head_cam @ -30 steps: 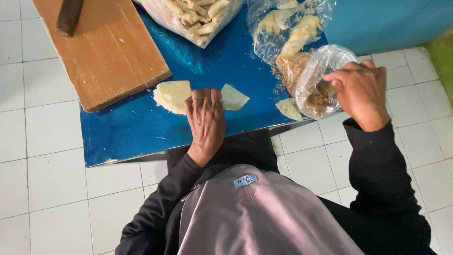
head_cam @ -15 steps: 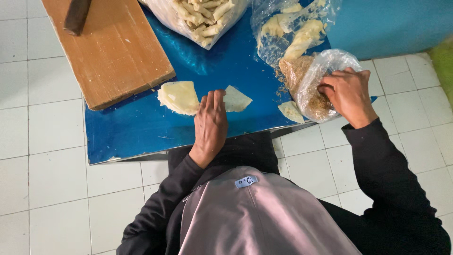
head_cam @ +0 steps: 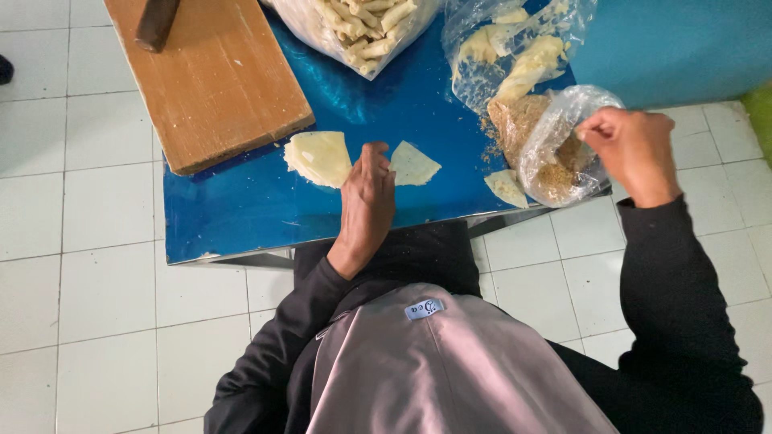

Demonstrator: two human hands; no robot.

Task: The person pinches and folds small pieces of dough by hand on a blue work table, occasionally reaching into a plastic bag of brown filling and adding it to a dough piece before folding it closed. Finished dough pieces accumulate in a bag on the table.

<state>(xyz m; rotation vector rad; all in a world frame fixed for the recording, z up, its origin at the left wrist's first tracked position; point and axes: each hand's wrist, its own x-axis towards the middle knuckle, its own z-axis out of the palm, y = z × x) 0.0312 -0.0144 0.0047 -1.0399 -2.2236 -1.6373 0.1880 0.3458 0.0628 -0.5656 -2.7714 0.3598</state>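
Note:
My left hand (head_cam: 367, 199) lies flat on the low blue table (head_cam: 241, 209), fingers between a stack of pale wrapper sheets (head_cam: 318, 157) and a single triangular wrapper sheet (head_cam: 413, 165). My right hand (head_cam: 632, 149) pinches the rim of a clear plastic bag of brown crumbly filling (head_cam: 555, 153) at the table's right edge. Another small wrapper piece (head_cam: 507, 186) lies beside that bag.
A wooden board (head_cam: 213, 76) with a dark handle (head_cam: 155, 22) on it covers the table's far left. A bag of rolled pale sticks (head_cam: 362, 24) and a second bag with yellowish lumps (head_cam: 515, 52) stand at the back. White floor tiles surround the table; a blue wall is at the right.
My right hand has shifted from over the filling bag's top to its right rim, pulling it. The left hand stays flat between the wrappers.

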